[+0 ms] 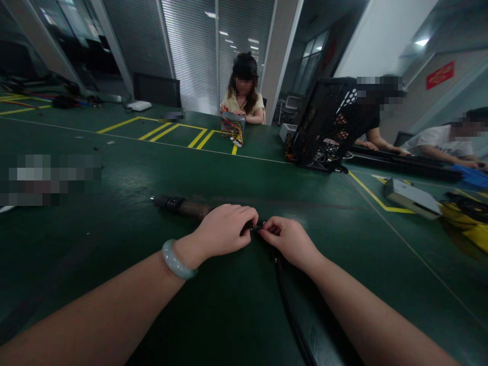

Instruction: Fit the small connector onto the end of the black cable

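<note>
A dark electric screwdriver lies on the green table, its metal tip pointing left. My left hand, with a pale bangle on its wrist, is wrapped over the screwdriver's rear end. Close beside it, my right hand pinches a small connector at that end between thumb and forefinger. The fingertips of both hands nearly meet there and partly hide the connector. From under my right hand a black cable runs down toward the near edge of the view.
On the green table, a black computer case stands at the back right. A grey metal box lies farther right, near yellow material. Across the table, a person handles a power supply with coloured wires. Other people work at the right.
</note>
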The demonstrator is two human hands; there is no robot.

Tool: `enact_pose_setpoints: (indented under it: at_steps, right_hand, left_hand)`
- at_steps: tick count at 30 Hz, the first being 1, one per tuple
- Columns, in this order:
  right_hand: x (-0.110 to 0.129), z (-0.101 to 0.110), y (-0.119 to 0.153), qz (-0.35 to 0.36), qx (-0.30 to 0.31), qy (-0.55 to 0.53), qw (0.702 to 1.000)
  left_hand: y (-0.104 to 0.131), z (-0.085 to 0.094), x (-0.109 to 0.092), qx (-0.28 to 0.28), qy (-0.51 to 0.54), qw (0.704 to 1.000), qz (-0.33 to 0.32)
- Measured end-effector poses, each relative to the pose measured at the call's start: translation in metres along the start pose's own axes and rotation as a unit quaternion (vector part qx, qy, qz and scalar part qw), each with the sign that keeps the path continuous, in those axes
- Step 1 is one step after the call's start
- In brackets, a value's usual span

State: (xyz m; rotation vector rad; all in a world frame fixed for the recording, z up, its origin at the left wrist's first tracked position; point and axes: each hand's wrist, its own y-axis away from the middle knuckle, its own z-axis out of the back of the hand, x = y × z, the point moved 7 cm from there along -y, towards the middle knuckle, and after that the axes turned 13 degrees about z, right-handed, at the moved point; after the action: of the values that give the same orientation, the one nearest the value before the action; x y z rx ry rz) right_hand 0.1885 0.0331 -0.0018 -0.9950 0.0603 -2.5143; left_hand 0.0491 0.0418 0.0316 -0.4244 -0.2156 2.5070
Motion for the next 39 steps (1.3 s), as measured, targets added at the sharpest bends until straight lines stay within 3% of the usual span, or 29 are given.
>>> enact_pose_setpoints:
  at_steps: [39]
  right_hand:
    - [0.0001,-0.0005,-0.0004,0.002,0.004,-0.016,1.0]
  left_hand:
    - [0.0003,-0.0014,0.0022,0.003,0.01,1.0,-0.001]
